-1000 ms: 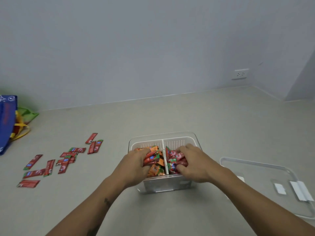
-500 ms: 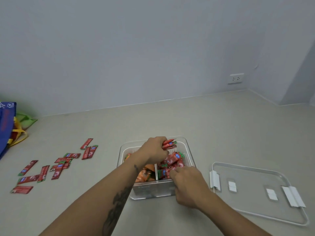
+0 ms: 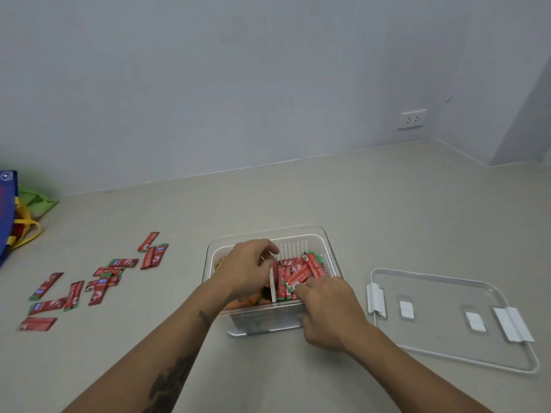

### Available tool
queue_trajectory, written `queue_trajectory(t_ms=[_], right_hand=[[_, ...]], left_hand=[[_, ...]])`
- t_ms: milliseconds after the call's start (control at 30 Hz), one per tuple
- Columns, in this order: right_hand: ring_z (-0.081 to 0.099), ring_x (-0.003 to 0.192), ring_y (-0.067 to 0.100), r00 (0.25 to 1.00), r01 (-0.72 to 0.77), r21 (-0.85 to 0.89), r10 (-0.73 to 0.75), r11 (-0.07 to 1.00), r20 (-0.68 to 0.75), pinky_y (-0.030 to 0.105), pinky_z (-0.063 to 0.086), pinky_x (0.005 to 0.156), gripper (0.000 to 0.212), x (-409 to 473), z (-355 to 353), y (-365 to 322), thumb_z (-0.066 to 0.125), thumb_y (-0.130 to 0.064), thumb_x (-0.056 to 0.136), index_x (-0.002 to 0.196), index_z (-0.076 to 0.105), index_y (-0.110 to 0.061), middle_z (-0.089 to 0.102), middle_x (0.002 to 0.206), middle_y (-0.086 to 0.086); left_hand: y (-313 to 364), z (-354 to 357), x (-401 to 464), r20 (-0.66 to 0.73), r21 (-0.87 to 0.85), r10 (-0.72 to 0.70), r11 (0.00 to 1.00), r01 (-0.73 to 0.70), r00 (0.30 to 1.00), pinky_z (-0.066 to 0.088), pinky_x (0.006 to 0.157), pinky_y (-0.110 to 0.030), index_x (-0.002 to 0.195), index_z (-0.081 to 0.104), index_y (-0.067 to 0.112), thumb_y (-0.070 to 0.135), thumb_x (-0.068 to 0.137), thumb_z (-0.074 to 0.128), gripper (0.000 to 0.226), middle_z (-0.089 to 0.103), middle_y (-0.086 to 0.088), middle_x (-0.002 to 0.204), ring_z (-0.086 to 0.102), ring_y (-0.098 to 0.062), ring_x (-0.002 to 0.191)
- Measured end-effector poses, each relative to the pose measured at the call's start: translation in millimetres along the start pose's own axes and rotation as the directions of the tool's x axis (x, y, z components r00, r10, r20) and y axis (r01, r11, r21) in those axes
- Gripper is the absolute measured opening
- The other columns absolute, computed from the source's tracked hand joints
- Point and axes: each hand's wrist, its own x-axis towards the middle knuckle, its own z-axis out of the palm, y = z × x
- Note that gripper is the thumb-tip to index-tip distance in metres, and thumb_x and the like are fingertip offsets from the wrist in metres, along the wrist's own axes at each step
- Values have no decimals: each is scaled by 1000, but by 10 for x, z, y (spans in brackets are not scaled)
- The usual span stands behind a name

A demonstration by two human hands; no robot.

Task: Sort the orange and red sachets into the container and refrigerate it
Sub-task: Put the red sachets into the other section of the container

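A clear container (image 3: 323,242) with a white divider (image 3: 272,283) stands on the floor in front of me. Orange sachets (image 3: 243,302) lie in its left half and red sachets (image 3: 301,271) fill its right half. My left hand (image 3: 246,268) reaches over the left half, its fingers loosely bent beside the divider, and I see nothing held in it. At the container's front right corner, my right hand (image 3: 329,308) touches the red sachets with its fingertips. Several more red sachets (image 3: 100,283) lie scattered on the floor to the left.
The container's clear lid (image 3: 447,320) with white clips lies flat on the floor to the right. A blue bag with yellow handles (image 3: 12,222) sits at the far left by the wall. A wall socket (image 3: 412,118) is at the back right.
My left hand held a bunch of red sachets above the right half; they now lie in that half and the hand has dropped beside the divider. My right hand moved onto the red sachets.
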Motion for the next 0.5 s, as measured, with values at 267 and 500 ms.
queue_trajectory(t_ms=[267, 500], right_hand=[[56, 78, 11, 989, -41, 393, -20, 919, 149, 32, 47, 66, 13, 433, -331, -163, 55, -30, 75, 87, 55, -33, 57, 81, -13], [58, 82, 10, 989, 96, 460, -137, 883, 55, 33, 51, 75, 14, 1103, -523, -1016, 60, -29, 79, 93, 59, -33, 60, 85, -12]], left_hand=[[-609, -334, -571, -159, 112, 4, 994, 14, 987, 51, 79, -33, 102, 68, 29, 24, 87, 53, 22, 69, 11, 97, 58, -10, 84], [-1356, -728, -1007, -238, 83, -102, 989, 125, 966, 54, 77, -31, 104, 68, 30, 21, 91, 53, 22, 67, 16, 91, 59, -4, 80]])
